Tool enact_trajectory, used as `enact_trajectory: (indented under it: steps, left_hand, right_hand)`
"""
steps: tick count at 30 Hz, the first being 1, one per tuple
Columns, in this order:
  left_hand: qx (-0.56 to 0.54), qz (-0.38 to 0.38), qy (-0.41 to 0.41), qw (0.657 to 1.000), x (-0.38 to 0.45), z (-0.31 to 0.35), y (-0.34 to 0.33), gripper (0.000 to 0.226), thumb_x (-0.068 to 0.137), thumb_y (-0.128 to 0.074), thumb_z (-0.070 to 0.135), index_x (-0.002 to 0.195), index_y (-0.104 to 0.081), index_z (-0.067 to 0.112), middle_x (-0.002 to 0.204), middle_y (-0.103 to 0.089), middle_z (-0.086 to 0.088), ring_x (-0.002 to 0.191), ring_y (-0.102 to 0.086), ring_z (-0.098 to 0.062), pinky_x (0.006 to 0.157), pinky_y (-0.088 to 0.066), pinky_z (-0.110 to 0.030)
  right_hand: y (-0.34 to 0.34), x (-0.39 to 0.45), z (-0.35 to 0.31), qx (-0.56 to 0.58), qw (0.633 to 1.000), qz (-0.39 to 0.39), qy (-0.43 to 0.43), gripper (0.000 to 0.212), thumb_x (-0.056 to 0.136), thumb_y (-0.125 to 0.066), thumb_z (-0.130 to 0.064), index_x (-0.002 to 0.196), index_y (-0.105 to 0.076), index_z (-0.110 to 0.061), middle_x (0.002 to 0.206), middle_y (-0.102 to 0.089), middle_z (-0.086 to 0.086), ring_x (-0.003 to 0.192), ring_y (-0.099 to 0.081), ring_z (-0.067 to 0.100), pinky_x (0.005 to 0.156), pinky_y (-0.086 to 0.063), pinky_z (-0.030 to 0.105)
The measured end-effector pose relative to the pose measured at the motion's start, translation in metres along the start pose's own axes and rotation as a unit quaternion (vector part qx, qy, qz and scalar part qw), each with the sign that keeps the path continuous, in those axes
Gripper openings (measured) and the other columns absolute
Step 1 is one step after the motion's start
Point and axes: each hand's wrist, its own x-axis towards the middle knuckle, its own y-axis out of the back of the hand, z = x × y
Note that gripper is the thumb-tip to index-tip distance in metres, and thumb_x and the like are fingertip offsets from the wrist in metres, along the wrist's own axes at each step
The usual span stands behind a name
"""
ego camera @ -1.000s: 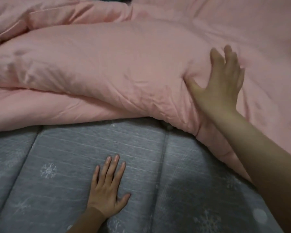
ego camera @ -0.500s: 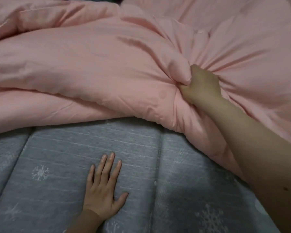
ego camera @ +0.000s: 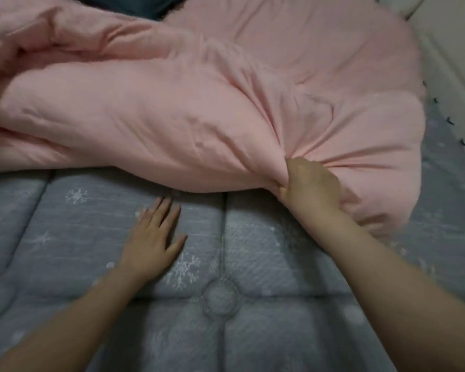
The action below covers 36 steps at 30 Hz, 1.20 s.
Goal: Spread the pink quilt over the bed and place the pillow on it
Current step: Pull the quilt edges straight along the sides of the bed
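The pink quilt (ego camera: 151, 111) lies bunched in thick folds across the far half of the bed. My right hand (ego camera: 310, 187) is shut on a fistful of the quilt's near edge, and creases fan out from the grip. My left hand (ego camera: 152, 237) rests flat, fingers apart, on the grey snowflake-patterned mattress cover (ego camera: 220, 304) just in front of the quilt. A dark grey-blue shape (ego camera: 134, 5) shows at the top behind the quilt; I cannot tell whether it is the pillow.
A pale wall or bed side (ego camera: 451, 63) runs along the right edge of the bed. The grey mattress cover fills the near half of the view, with stitched seams and a tufted button (ego camera: 220, 296).
My right hand went from lying open on the quilt to gripping a fold, and it has pulled that fold toward me and down. My left hand has stayed flat on the mattress cover.
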Motion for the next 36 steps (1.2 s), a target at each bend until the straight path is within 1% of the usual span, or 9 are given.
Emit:
enact_trajectory:
  steps: [4, 7, 14, 17, 20, 24, 29, 33, 36]
  left_hand:
    - [0.039, -0.025, -0.228, 0.972, -0.097, 0.018, 0.06, 0.059, 0.081, -0.049, 0.042, 0.137, -0.042, 0.024, 0.146, -0.038, 0.0, 0.135, -0.036, -0.02, 0.114, -0.012, -0.032]
    - [0.051, 0.052, -0.318, 0.945, -0.125, 0.055, 0.116, 0.06, 0.078, -0.055, 0.037, 0.135, -0.042, 0.023, 0.147, -0.037, -0.003, 0.136, -0.033, -0.02, 0.111, -0.024, -0.039]
    - [0.11, 0.075, -0.25, 0.959, -0.12, 0.13, 0.221, 0.089, 0.062, -0.072, 0.055, 0.137, -0.039, 0.021, 0.15, -0.032, -0.007, 0.139, -0.022, -0.024, 0.112, -0.016, -0.044]
    - [0.131, 0.05, -0.251, 0.958, -0.135, 0.155, 0.213, 0.097, 0.056, -0.068, 0.066, 0.137, -0.04, 0.021, 0.152, -0.029, -0.007, 0.141, -0.014, -0.023, 0.113, -0.009, -0.043]
    - [0.143, 0.001, -0.262, 0.955, -0.157, 0.173, 0.182, 0.099, 0.05, -0.062, 0.07, 0.134, -0.045, 0.02, 0.148, -0.036, -0.007, 0.138, -0.019, -0.023, 0.112, -0.007, -0.041]
    - [0.119, -0.025, -0.265, 0.956, -0.174, 0.193, 0.149, 0.098, 0.049, -0.049, 0.07, 0.132, -0.044, 0.019, 0.143, -0.044, -0.01, 0.134, -0.024, -0.023, 0.106, -0.018, -0.043]
    - [0.098, -0.013, -0.246, 0.964, -0.151, 0.228, 0.131, 0.116, 0.045, -0.074, 0.065, 0.142, -0.028, 0.021, 0.151, -0.03, -0.006, 0.139, -0.028, -0.026, 0.113, -0.019, -0.043]
    - [0.102, -0.026, -0.229, 0.968, -0.126, 0.251, 0.112, 0.118, 0.054, -0.074, 0.062, 0.148, -0.013, 0.026, 0.157, -0.007, 0.0, 0.145, -0.008, -0.021, 0.115, -0.001, -0.039]
    - [0.105, -0.037, -0.215, 0.97, -0.111, 0.265, 0.101, 0.119, 0.057, -0.073, 0.061, 0.148, -0.005, 0.027, 0.157, 0.003, 0.003, 0.145, 0.0, -0.019, 0.116, 0.001, -0.039]
  right_hand:
    - [0.048, -0.075, 0.006, -0.007, 0.999, -0.03, -0.015, 0.051, 0.077, -0.072, -0.032, 0.121, -0.056, -0.012, 0.108, -0.062, 0.015, 0.1, -0.059, 0.034, 0.073, -0.048, 0.039]
    - [0.074, -0.131, 0.028, -0.048, 0.998, -0.025, -0.016, 0.055, 0.026, -0.092, -0.033, 0.071, -0.069, -0.014, 0.058, -0.063, 0.008, 0.049, -0.061, 0.029, 0.037, -0.044, 0.03]
    - [0.095, -0.314, 0.122, -0.024, 0.984, -0.115, -0.132, 0.052, 0.02, -0.09, -0.014, 0.066, -0.066, -0.01, 0.052, -0.056, 0.012, 0.04, -0.054, 0.032, 0.034, -0.043, 0.03]
    - [0.095, -0.387, 0.137, -0.082, 0.963, -0.203, -0.155, 0.041, 0.055, -0.084, -0.022, 0.091, -0.064, -0.015, 0.08, -0.066, 0.008, 0.069, -0.066, 0.033, 0.053, -0.053, 0.037]
    - [0.071, -0.432, 0.153, -0.004, 0.908, -0.262, -0.327, 0.032, 0.095, -0.038, -0.031, 0.124, -0.049, -0.024, 0.131, -0.055, 0.001, 0.12, -0.055, 0.019, 0.095, -0.045, 0.029]
    - [0.055, -0.453, 0.178, 0.044, 0.892, -0.155, -0.422, 0.039, 0.088, -0.055, -0.031, 0.119, -0.057, -0.009, 0.124, -0.059, 0.017, 0.113, -0.058, 0.033, 0.093, -0.049, 0.04]
    - [0.051, -0.423, 0.215, 0.023, 0.938, -0.094, -0.333, 0.071, 0.049, -0.087, -0.034, 0.104, -0.057, -0.001, 0.102, -0.061, 0.024, 0.091, -0.061, 0.041, 0.075, -0.051, 0.047]
    - [0.029, -0.393, 0.234, -0.025, 0.975, -0.062, -0.214, 0.121, 0.027, -0.085, -0.048, 0.131, -0.039, -0.008, 0.126, -0.053, 0.021, 0.114, -0.053, 0.036, 0.092, -0.046, 0.053]
    - [0.027, -0.372, 0.243, -0.028, 0.975, -0.09, -0.203, 0.112, 0.043, -0.081, -0.045, 0.137, -0.034, -0.009, 0.121, -0.059, 0.018, 0.114, -0.057, 0.034, 0.101, -0.038, 0.05]
